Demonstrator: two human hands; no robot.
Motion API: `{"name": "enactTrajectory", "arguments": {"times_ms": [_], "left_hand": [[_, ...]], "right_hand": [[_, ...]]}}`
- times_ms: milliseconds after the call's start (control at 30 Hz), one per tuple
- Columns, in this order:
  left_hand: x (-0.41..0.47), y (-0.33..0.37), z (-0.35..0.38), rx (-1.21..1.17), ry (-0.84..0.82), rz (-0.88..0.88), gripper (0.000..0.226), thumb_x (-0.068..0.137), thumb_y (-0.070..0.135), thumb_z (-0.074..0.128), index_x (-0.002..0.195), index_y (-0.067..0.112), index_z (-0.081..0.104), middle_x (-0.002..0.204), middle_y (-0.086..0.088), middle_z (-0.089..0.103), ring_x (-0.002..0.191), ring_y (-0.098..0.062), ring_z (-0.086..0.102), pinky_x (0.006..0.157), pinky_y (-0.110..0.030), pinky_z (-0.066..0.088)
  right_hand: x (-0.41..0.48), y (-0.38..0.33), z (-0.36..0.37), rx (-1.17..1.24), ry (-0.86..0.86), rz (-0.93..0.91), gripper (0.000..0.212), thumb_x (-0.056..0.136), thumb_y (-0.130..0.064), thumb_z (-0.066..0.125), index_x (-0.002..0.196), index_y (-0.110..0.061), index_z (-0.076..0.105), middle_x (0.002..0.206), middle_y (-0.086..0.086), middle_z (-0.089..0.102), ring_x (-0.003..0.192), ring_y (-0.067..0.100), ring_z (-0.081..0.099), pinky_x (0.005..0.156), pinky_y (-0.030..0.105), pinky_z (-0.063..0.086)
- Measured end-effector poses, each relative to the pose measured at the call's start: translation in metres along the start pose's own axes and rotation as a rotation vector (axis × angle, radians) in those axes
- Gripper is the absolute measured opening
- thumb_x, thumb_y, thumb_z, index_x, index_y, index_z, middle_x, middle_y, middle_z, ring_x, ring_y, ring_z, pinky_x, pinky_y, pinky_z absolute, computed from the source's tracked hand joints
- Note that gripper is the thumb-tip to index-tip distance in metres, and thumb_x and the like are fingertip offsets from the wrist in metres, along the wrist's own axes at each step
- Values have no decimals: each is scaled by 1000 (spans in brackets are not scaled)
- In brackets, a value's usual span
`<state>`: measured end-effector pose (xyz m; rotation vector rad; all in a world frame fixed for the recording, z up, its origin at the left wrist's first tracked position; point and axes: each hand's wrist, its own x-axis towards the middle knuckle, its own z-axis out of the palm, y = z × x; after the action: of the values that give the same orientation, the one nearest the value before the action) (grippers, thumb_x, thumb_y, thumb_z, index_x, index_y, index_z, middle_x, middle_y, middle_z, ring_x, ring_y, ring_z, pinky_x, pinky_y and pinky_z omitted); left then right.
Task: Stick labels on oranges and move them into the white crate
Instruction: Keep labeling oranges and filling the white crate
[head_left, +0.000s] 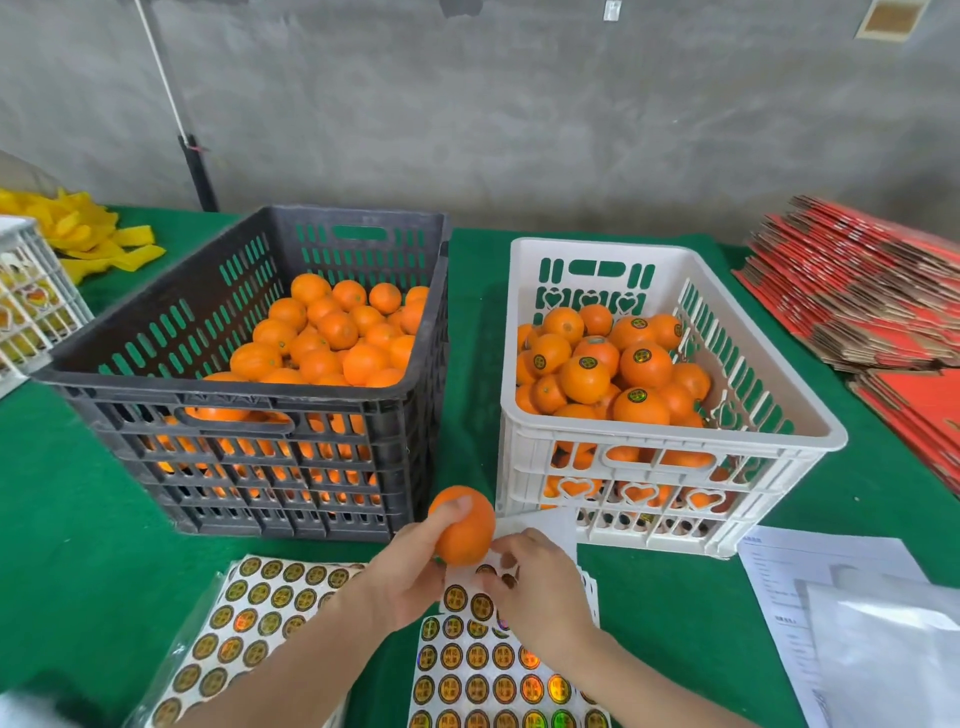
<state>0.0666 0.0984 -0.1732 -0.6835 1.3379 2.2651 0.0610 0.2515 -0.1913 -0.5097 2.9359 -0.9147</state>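
Our left hand (410, 577) gripped the round orange fruit (464, 525), at its 5 o'clock our right hand (537, 590) pinched the gold-label sheet (470, 605), the white plastic crate (597, 252) at 1 o'clock.

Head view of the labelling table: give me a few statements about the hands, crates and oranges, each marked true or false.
1. The left hand grips a loose orange in front of the crates. True.
2. The black slatted plastic crate holds the labelled oranges. False: its oranges show no labels; the labelled ones lie in the white plastic crate.
3. The right hand has its fingertips at the sheet of round gold-and-black labels. True.
4. The white crate stands left of the black one. False: it stands to its right.
5. A stack of flat red cardboard lies at the table's right. True.
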Motion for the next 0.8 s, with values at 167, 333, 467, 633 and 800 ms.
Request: {"name": "enactTrajectory", "arguments": {"times_ms": [167,333,467,633,800], "left_hand": [[-3,0,5,-40,26,14,87,56,35,79,131,6,45,116,-23,65,100,-37,67,75,-42,55],[-2,1,6,-50,3,-44,79,56,38,80,123,9,52,105,-20,71,89,-33,70,73,-41,55],[0,0,5,-79,9,-90,82,54,37,82,125,9,52,114,-23,66,97,-37,67,76,-43,56],[2,-1,3,-47,17,-111,79,57,35,81,124,5,52,115,-24,66,101,-39,65,80,-45,55],[-6,-8,-5,369,65,-52,76,61,37,80,125,10,48,118,-10,62,105,-24,59,93,-36,40]], "right_hand": [[-6,1,-5,7,63,-65,19,90,-31,58,99,-23,72,95,-5,57,88,9,53,68,14,33],[-8,2,-6,38,171,-175,2,73,-12,78,74,-12,76,74,2,64,67,18,62,58,20,47],[-11,7,-2,9,301,-352,20,57,-1,86,65,-15,74,62,-3,61,54,14,59,48,18,48],[-16,13,-3,95,292,-419,13,68,-2,77,70,-15,73,68,-4,64,60,11,59,55,21,49],[-11,10,-23,452,83,25,23,86,-3,63,73,-22,64,80,0,65,73,4,55,67,10,42]]}}
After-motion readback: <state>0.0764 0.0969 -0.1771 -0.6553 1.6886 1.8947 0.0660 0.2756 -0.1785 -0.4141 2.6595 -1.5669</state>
